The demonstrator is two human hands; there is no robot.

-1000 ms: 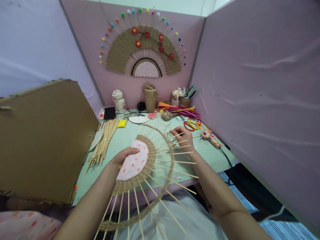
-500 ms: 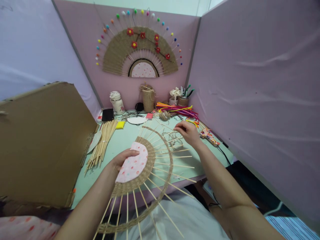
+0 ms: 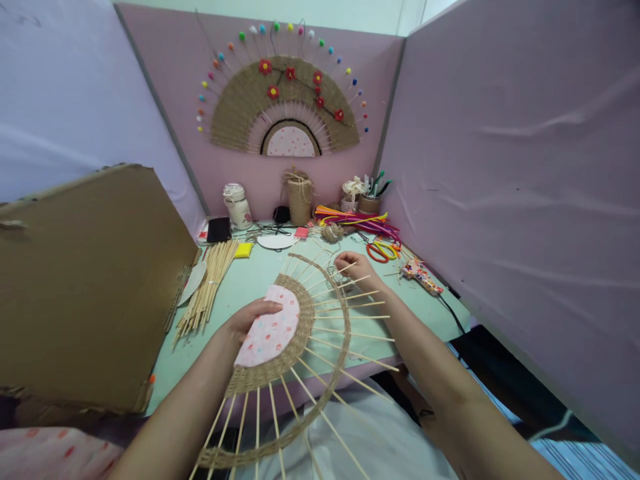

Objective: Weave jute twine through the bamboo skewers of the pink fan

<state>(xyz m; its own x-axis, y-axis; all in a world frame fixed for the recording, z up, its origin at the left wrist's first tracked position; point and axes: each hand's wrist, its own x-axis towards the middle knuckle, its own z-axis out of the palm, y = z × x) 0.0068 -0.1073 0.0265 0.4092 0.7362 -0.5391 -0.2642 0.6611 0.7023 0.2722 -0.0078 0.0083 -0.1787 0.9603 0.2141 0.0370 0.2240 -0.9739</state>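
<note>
Clearances around woven fan
Open: strip of surface at 11 o'clock, between fan and stick bundle. Obstructions: cardboard panel, 9; twine-wrapped pot, 12; pipe cleaners, 1; scissors and right hand, 2; fan's projecting sticks, 1 to 7.

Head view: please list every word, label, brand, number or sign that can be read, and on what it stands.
None can be read.
White jar: reddish print, too small to tell if it has letters.
Left wall panel: dark squiggles in the top corner, unreadable.
Held fan: spots on its cloth, no lettering seen.
</note>
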